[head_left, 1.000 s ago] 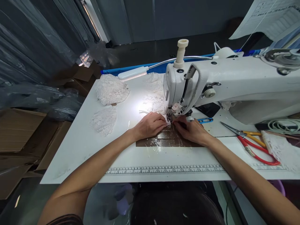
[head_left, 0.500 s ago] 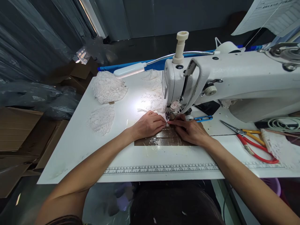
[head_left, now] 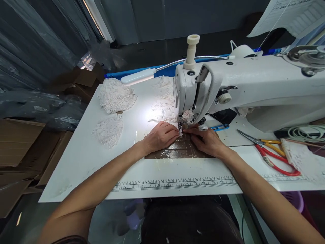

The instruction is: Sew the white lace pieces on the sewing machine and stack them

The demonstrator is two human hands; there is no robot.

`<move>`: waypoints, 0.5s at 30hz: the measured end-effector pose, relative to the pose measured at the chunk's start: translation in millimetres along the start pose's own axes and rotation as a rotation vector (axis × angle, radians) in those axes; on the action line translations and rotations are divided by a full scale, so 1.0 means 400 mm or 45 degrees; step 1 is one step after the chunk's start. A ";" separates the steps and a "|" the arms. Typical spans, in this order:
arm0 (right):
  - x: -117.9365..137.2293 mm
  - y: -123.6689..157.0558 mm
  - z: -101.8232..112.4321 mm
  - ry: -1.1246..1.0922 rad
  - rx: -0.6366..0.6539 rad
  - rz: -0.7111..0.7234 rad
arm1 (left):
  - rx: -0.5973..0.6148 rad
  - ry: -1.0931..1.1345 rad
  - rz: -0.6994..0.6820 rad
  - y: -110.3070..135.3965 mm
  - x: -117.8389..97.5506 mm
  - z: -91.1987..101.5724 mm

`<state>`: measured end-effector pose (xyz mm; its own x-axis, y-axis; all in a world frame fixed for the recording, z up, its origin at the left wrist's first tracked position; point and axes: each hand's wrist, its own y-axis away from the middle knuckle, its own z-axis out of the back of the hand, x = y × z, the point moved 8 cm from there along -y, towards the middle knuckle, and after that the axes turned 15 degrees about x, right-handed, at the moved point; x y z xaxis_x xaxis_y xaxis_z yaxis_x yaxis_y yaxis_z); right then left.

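Note:
A white sewing machine (head_left: 243, 88) stands on a white table (head_left: 83, 159). A strip of white lace (head_left: 162, 108) runs under its presser foot (head_left: 183, 125) and away toward the back. My left hand (head_left: 159, 137) lies on the lace just left of the foot, fingers curled and pressing it down. My right hand (head_left: 207, 140) is on the right of the foot, thumb and fingers pinching the lace edge at the needle. Both hands rest over a brown taped patch (head_left: 177, 152) on the table.
Two lace pieces (head_left: 115, 96) (head_left: 108, 130) lie at the table's left. Red-handled scissors (head_left: 271, 152), blue thread snips (head_left: 219, 127) and more lace (head_left: 302, 159) sit at the right. A gooseneck lamp (head_left: 138, 77) lights the needle area. A printed ruler (head_left: 175, 184) lines the front edge. Cardboard boxes (head_left: 20, 145) stand left.
Both hands have crept slightly toward the presser foot with the lace. The view has shifted a little; nothing else moved.

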<state>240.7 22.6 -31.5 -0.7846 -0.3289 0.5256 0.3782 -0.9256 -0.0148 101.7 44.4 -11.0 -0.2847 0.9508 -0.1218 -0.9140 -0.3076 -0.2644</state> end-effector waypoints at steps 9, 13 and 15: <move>0.019 -0.005 -0.025 0.112 0.101 0.149 | 0.123 -0.013 0.006 -0.002 0.004 -0.009; 0.018 -0.006 -0.026 0.105 0.096 0.130 | 0.088 -0.023 -0.005 0.000 0.004 -0.007; 0.019 -0.005 -0.027 0.090 0.093 0.142 | 0.075 -0.044 -0.011 0.000 0.002 -0.006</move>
<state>228.8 19.9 -36.6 -0.7674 -0.4433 0.4632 0.4973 -0.8676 -0.0065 102.1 45.3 -13.2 -0.2854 0.9545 -0.0862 -0.9317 -0.2974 -0.2087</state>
